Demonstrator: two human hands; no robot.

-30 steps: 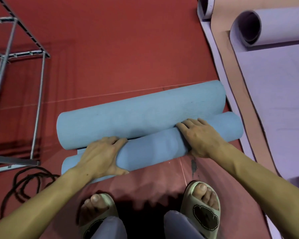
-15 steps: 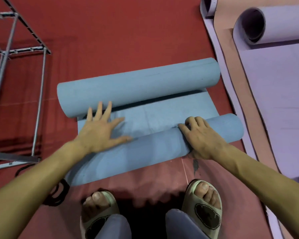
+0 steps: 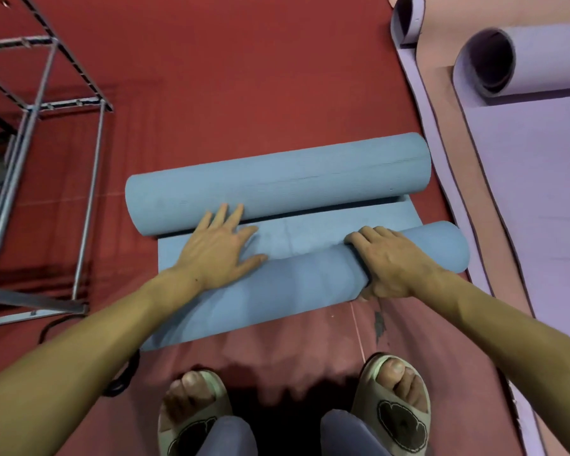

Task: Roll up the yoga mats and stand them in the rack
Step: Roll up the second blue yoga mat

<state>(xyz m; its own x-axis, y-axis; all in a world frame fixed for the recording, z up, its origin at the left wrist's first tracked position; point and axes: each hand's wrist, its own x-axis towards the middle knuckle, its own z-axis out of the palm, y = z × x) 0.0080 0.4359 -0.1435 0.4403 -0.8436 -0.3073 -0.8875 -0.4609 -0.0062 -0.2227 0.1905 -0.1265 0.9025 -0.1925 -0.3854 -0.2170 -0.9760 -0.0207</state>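
Blue yoga mat (image 3: 310, 232), head view, the only view I have: it lies on the red floor (image 3: 244, 77) straight ahead of my feet, rolled in from both ends. The far roll (image 3: 277, 182) is the thicker one and runs left to right, tilted slightly up toward the right. The near roll (image 3: 310, 281) lies almost parallel to it, with its right end reaching further right than the far roll's. A flat strip of mat shows between the two rolls, so they are apart, not touching.

My left hand (image 3: 221, 248) lies flat on that strip, fingers straight and spread; the fingertips touch the lower side of the far roll and the thumb sits against the near roll. It grips nothing. My right hand (image 3: 389, 261) is curled over the top of the near roll toward its right end, fingers wrapped over the far side, thumb underneath on the near side: clamped on the roll.

Metal rack (image 3: 40, 179): open grey frame standing at the left edge, well apart from the mat. I see no mat inside the part in view. A black cable (image 3: 125, 373) lies on the floor below the rack, partly hidden by my left forearm.

At right, a purple yoga mat (image 3: 524, 192) lies spread on a pink mat (image 3: 441, 60), with its far end curled into a loose roll (image 3: 494, 64). Another small purple curl (image 3: 407, 18) shows at the top edge.

Both feet in beige slippers (image 3: 395, 416) at the bottom of the frame, just short of the near roll.
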